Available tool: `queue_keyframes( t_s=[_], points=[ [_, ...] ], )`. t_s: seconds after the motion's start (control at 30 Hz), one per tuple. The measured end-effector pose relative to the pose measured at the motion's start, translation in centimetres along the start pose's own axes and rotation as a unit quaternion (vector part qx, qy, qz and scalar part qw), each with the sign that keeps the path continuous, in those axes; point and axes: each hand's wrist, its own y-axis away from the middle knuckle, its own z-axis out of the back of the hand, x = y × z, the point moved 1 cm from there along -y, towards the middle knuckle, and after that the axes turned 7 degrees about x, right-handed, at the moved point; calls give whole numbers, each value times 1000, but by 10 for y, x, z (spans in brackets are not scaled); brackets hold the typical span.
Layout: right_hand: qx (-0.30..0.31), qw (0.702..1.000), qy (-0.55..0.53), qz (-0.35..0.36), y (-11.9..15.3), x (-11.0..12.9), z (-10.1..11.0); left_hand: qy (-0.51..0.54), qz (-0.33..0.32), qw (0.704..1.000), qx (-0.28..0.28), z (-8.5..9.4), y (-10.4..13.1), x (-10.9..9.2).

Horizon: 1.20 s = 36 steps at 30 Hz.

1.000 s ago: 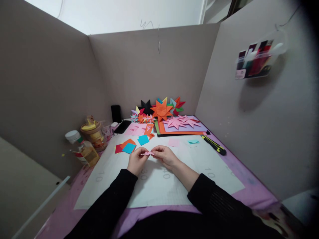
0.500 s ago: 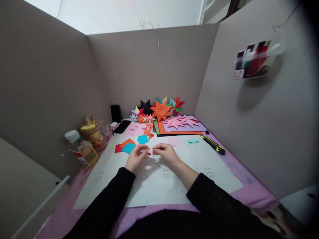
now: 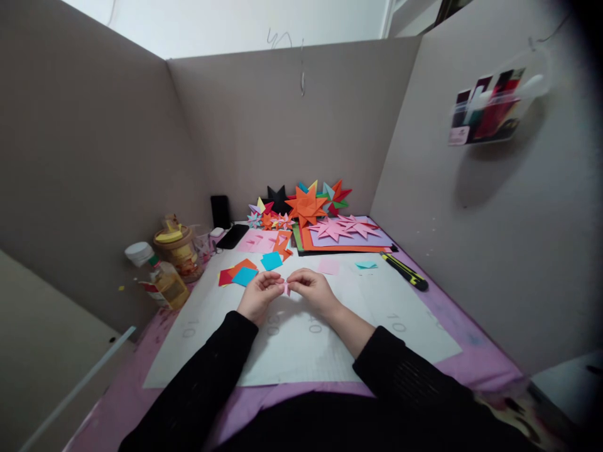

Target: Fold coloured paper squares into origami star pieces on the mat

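Observation:
A small folded piece of pink paper is pinched between my two hands above the white sheet. My left hand grips its left side with thumb and fingertips. On the other side, my right hand pinches it the same way. Fingers cover most of the piece, so its exact fold does not show. Blue paper squares lie just beyond my left hand, with orange and red squares beside them. A pale pink square and a folded teal paper lie beyond my right hand.
Folded paper stars stand along the back wall; pink stars rest on stacked coloured sheets. A yellow-black cutter lies at right. At left stand a glue bottle, a tub and phones. Partition walls enclose the table.
My fingertips have come closer together on the pink paper, which now sits more upright between them. The whole view has shifted slightly.

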Motion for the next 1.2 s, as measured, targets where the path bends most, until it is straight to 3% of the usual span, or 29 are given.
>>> queue_keyframes(
  t_s=[0.17, 1.2],
  points=[
    [5, 1000, 22, 20, 0, 6, 1, 18, 12, 999, 26, -1, 1, -1],
    [62, 979, 162, 105, 2, 9, 2, -89, -21, 996, 21, 0, -1, 4]
  ],
)
